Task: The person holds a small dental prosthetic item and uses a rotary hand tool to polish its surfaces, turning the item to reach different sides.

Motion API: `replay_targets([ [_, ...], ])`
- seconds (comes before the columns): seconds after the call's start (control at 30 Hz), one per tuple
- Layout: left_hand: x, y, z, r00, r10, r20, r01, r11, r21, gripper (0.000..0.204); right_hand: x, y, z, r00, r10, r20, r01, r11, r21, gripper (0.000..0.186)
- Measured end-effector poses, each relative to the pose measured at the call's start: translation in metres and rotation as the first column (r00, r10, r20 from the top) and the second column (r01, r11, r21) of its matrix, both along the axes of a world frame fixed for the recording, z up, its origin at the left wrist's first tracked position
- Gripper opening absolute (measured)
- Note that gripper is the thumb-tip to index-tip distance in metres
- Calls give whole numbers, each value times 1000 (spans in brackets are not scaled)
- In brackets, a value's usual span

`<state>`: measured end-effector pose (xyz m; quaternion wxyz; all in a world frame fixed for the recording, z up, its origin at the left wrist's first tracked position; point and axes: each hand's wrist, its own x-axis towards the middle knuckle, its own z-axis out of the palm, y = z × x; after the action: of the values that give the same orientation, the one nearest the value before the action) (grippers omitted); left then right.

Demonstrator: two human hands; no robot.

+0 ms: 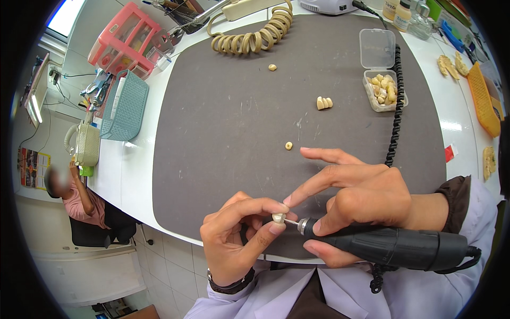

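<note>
Between thumb and fingertips, my left hand (239, 234) pinches a small ivory dental crown (279, 217) near the mat's front edge. My right hand (361, 199) grips a black rotary handpiece (393, 245), its index finger stretched forward over the crown. The thin metal bur (291, 221) points left and reaches the crown's side; whether it touches cannot be made out. Ahead of the hands, one loose crown (288, 145) lies on the grey mat (223, 117). Farther off are a joined block of tooth shapes (324, 102) and another single crown (272, 67).
An open clear box (381, 90) of tooth pieces stands at the right, beside a black coiled cord (397, 106). A beige coiled hose (255, 40) lies at the back. Left are a teal basket (125, 106) and pink drawers (125, 40); a person (85, 199) sits beyond. An orange tray (483, 101) lies far right.
</note>
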<state>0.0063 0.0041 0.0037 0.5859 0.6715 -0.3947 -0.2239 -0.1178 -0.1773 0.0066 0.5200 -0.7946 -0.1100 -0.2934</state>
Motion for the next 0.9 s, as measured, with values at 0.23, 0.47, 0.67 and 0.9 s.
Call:
replay_targets([
  [0.23, 1, 0, 0, 1000, -18, 1, 18, 1000, -2, 19, -1, 0, 0, 1000, -9, 6, 9, 1000, -11, 24],
  [0.47, 0, 0, -2, 1000, -8, -17, 8, 1000, -19, 16, -2, -1, 1, 1000, -8, -18, 8, 1000, -16, 25],
  [0.67, -1, 0, -1, 1000, 3, -31, -3, 1000, -6, 14, -1, -1, 0, 1000, -6, -2, 6, 1000, -9, 24],
  [0.9, 0, 0, -2, 1000, -14, 0, 14, 1000, -8, 15, -1, -1, 1, 1000, -4, 0, 4, 1000, -14, 24],
])
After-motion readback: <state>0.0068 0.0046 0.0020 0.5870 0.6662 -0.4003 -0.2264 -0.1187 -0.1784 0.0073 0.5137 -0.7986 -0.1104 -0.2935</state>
